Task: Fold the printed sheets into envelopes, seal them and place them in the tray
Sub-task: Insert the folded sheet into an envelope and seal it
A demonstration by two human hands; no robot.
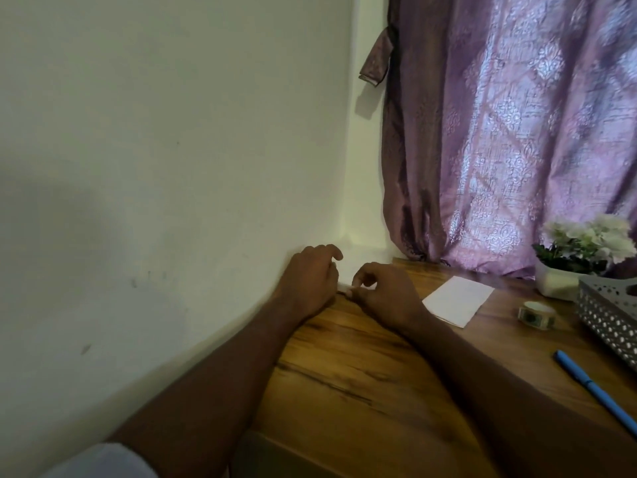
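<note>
A pale wall (155, 167) bounds the desk (362, 374) on the left and a purple curtain (499, 132) closes its far edge, with bare wood between the forearms. To the right lie a plant (582, 250), the perforated tray (610, 319) at the frame's edge, a folded sheet (458, 300), a pen (599, 395) and tape (536, 313). In the corner, the left hand (310, 282) and right hand (386, 293), fingers curled, pinch a small paper (344, 288), mostly hidden.

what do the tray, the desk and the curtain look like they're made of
Tray: looks like grey painted metal, since its wall is punched with rows of small holes; plastic can't be ruled out.
Desk: wood or a wood-look laminate, with brown grain streaks and a slight sheen.
Curtain: woven fabric, purple with a shiny raised pattern, hanging in soft folds.
</note>
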